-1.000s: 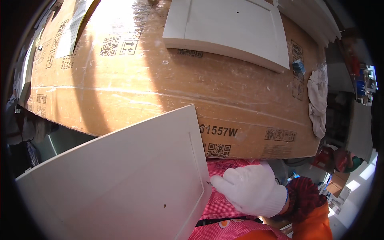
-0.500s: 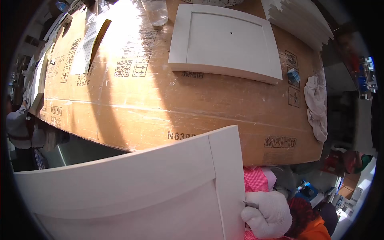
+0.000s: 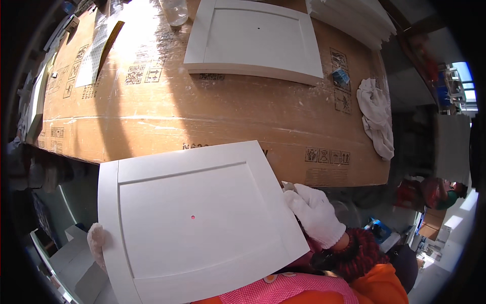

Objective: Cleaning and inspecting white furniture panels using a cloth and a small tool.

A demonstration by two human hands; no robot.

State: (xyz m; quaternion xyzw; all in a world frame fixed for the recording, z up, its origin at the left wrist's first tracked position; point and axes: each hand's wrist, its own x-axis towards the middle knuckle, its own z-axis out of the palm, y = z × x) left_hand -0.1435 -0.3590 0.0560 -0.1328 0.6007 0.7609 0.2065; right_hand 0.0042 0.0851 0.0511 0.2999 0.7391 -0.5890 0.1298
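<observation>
**Brown cardboard-covered bench point(image 3: 223, 111): white rectangular framed panel point(image 3: 197, 238) held at its near side**

Viewed from where I stand, the bench takes up most of the upper area, its printed cardboard glossy in places and crossed by strong sunlight on the left. At its far right corner lies a stack of long white boards point(image 3: 354, 20), edges uneven.

The framed panel is off the bench, tilted in front of the person, its upper edge overlapping the bench's near edge in my line of sight. Its recessed face is turned up. A second white framed panel point(image 3: 263, 43), similar in pattern, lies flat on the far part of the bench.

Below the held panel shows a pink checked apron point(image 3: 283, 289). A crumpled white cloth point(image 3: 375, 121) lies along the bench's right edge; a pale dotted sheet with a yellow edge point(image 3: 93, 58) lies at left, and a clear bottle point(image 3: 174, 12) stands beyond.

The right hand in a white knitted glove point(image 3: 316, 215) is beside the panel's right edge, grip closed on a small greyish piece point(image 3: 287, 186); its kind cannot be told. The left hand in a white glove point(image 3: 96, 245) grips the panel's left edge, partly hidden behind it.

A small blue crumpled scrap point(image 3: 340, 76) lies near the cloth. Pink shows through a small round hole point(image 3: 193, 217) in the held panel.
</observation>
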